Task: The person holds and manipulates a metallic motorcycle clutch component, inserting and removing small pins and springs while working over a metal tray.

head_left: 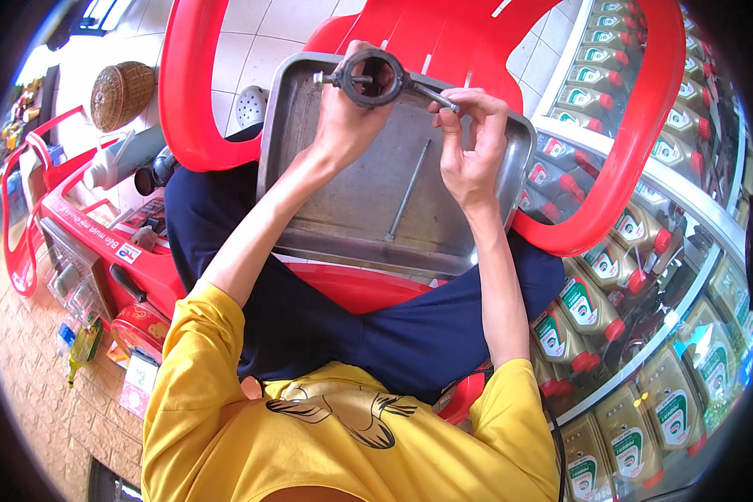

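My left hand (350,125) is closed around a dark metal ring-shaped part (348,85), holding it over the far side of the tray. A short bolt (325,79) passes through the ring's left side, its inner end showing in the opening. From the ring's right side a long bolt (432,93) slants out, and the fingertips of my right hand (472,146) pinch its outer end. Whether this bolt is threaded in, I cannot tell. Below, another long thin bolt (408,194) lies loose in the grey metal tray (330,230).
The tray rests on a red plastic chair (427,29) facing me, its arms curving up on both sides. Glass shelves with several oil bottles (586,303) stand close on the right. A red table (92,222), a teapot-like jug (105,167) and a wicker basket (123,94) are at left.
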A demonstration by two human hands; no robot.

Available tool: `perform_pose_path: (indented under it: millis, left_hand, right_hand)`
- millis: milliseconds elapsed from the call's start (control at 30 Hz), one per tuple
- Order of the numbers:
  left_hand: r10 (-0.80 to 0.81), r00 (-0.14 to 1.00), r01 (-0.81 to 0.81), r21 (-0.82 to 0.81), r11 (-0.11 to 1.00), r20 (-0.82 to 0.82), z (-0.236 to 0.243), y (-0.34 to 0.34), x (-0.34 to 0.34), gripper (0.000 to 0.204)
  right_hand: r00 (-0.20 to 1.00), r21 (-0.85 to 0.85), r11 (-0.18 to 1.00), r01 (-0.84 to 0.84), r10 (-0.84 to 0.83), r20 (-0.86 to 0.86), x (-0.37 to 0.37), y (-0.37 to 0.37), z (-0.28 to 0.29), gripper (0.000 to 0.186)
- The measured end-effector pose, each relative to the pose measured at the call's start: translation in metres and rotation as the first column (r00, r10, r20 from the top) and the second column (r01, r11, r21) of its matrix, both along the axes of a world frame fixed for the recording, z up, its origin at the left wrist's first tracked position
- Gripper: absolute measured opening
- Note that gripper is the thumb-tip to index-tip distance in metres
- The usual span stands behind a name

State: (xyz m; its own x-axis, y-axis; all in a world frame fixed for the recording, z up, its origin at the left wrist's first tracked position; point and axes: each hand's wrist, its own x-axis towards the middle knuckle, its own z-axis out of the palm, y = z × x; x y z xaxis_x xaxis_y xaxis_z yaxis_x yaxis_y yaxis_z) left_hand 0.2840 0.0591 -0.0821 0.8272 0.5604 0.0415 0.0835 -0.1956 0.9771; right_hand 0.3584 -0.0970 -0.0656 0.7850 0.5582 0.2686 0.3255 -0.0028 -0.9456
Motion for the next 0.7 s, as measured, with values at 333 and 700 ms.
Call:
perform_pose_path:
  millis: [333,700]
  left_hand:
    - [-0.149,0.987,0.143,0.097,0.985,0.059,0.009,-0.006,0.001,0.026]
    - [-0.184,0.982,0.171,0.188,0.967,0.054,0.004,-0.006,-0.001,0.026]
  right_hand:
    - [1.0,0.111,0.994,-0.024,0.022,0.015,0.009,-0.005,0.0,0.017]
    - [0.999,-0.037,0.999,-0.031,0.032,0.011,0.013,-0.011,0.008,0.016]
